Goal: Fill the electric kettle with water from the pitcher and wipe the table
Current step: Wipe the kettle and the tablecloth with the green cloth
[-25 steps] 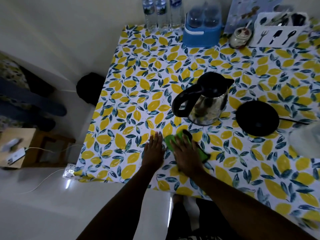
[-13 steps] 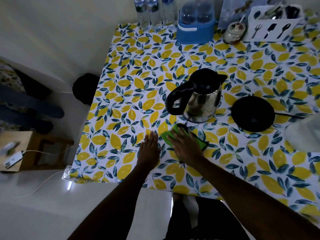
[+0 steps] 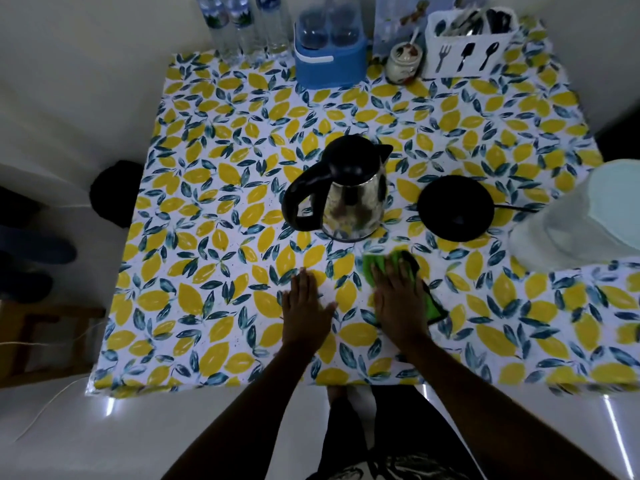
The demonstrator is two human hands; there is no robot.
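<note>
Dim room, pale wall [image 3: 104,64], glossy white floor [image 3: 69,438], wooden stool [image 3: 52,341]

Place: you're in a home dining corner | surface [image 3: 242,140] in a lemon-print cloth against a plain wall | cutlery caddy [image 3: 467,46], jam jar [image 3: 403,60] and water bottles [image 3: 242,26] along its back edge | electric kettle [image 3: 346,192] beside its base [image 3: 455,207] | glossy tiled floor [image 3: 69,438].

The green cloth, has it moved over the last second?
Yes. The cloth under the right hand has slid rightward: earlier it lay below the kettle's handle side, now below its right edge, toward the base.
</note>
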